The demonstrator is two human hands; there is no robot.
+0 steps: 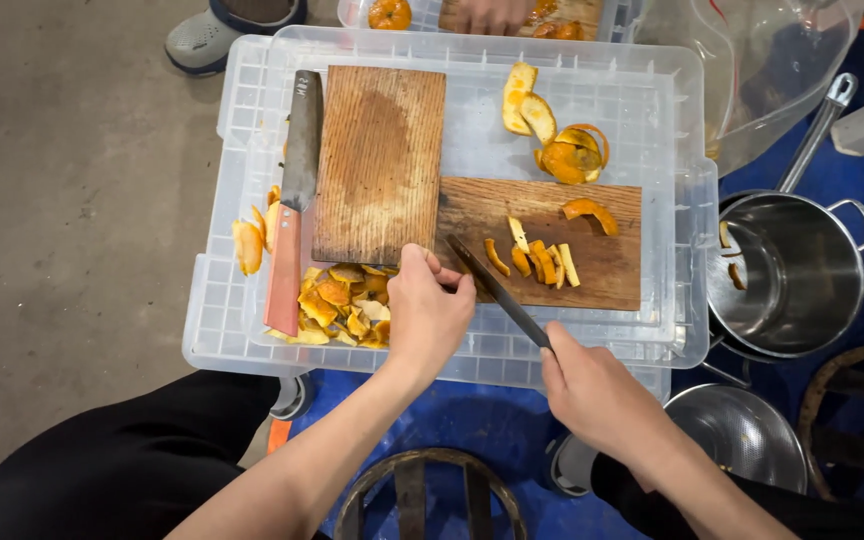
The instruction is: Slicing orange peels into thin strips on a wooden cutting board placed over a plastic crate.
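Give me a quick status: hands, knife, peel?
Right hand grips dark knife. Left hand rests at board edge. Cut peel strips ahead of blade. Cleaver parked left.

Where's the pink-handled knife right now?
Head view, left side: the pink-handled knife lies along the left edge of the lighter board, above the peel pile.

Orange peel strips point(542, 262) on brown wood board point(592, 270), pink-handled cleaver point(292, 200), clear plastic bin lid point(472, 130), blue tarp point(432, 410).
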